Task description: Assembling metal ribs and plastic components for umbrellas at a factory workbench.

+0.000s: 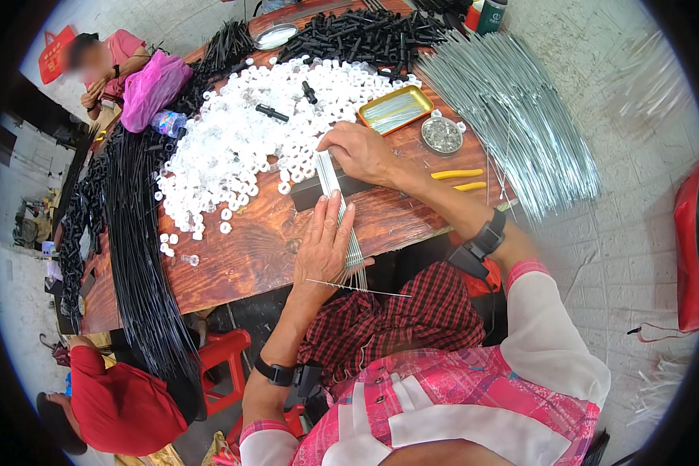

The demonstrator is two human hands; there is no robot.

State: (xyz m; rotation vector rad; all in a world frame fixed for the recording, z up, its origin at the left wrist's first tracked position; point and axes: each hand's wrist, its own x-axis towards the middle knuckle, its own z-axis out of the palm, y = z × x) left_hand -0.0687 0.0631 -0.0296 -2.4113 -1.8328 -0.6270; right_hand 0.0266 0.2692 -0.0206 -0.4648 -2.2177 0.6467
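Observation:
A row of thin silvery metal rods (325,172) lies side by side, slanting from the table toward my lap, across a dark block (307,196). My left hand (321,245) is closed on the rods, its fingers laid along them and its thumb showing on their right side. At their far end, my right hand (359,155) has its fingers bent in a pinch against the tips; whatever sits between the fingertips is hidden. One loose rod (392,293) crosses the near ends above my lap.
White ring-shaped caps (241,140) are heaped beyond my hands, with black plastic parts (357,35) behind. At right lie yellow-handled pliers (457,174), a round tin (443,135), a yellow tray (396,110) and many long rods (520,124). Black strands (136,210) hang left. Two people sit leftward.

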